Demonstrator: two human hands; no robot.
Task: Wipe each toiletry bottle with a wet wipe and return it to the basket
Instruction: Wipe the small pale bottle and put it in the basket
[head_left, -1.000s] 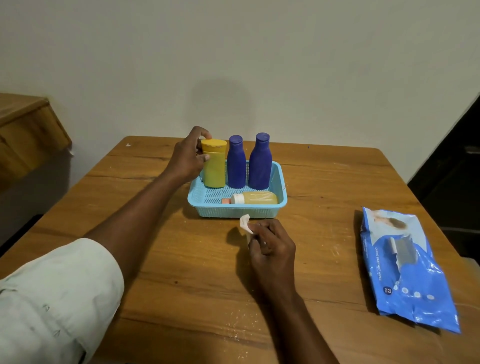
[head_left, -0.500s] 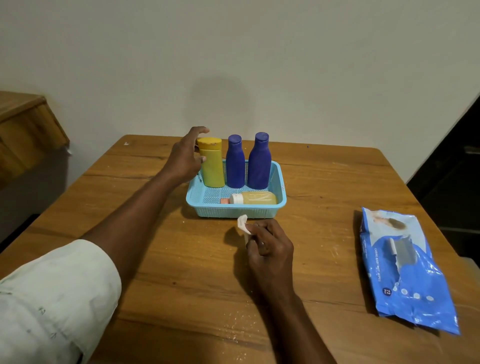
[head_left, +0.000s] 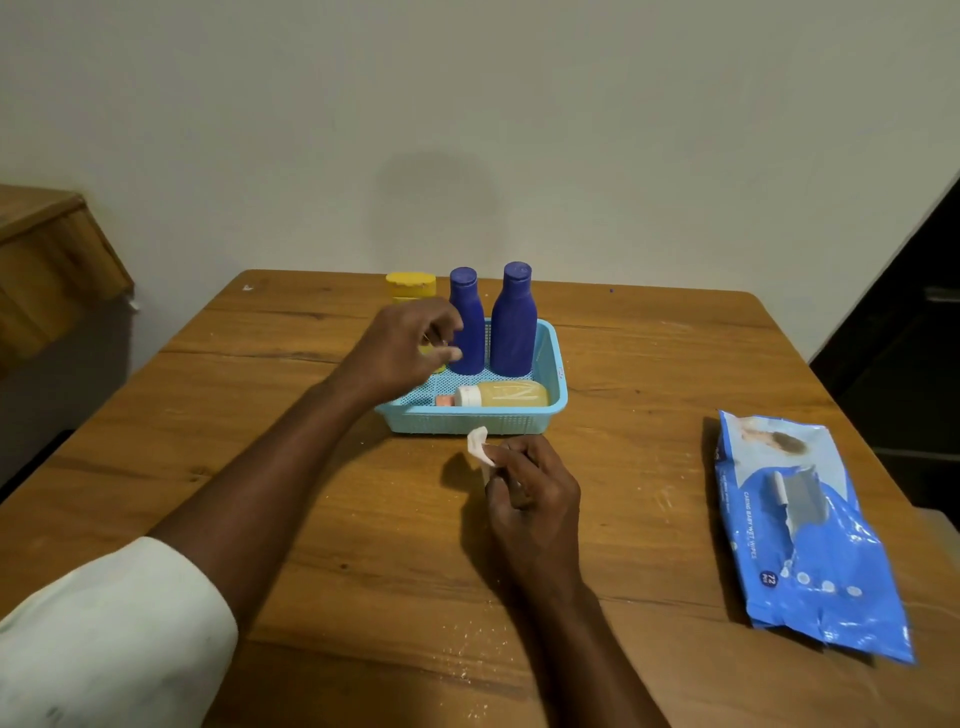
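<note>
**At the basket's left end: yellow bottle let go, next bottle sought**

Over the basket (head_left: 467, 422), took the left hand (head_left: 402, 351) off the yellow bottle (head_left: 410, 286), gripped by its side a second ago and freed half a second ago. Swung that hand across in front of it, toward the small blue bottle (head_left: 467, 322). Carried the fingers loosely curled and blurred by motion, closed on nothing as far as could be seen, with the thumb just beside the small blue bottle's lower half. Could not tell whether touching it.

Left the yellow bottle upright at the basket's left end, mostly hidden behind the hand, only its cap showing. Left the tall blue bottle (head_left: 513, 327) standing beside the small one and the amber bottle (head_left: 511, 395) lying along the front wall.

Kept the right hand (head_left: 535, 493) down on the table (head_left: 363, 519) just before the basket, pinching the folded wet wipe (head_left: 478, 447) between thumb and fingertips, as in both earlier views. Left the pack of wipes (head_left: 800, 535) well apart to the right.

Judged from this: yellow bottle finished and returned, small blue bottle probably next to be lifted out to the waiting wipe.
</note>
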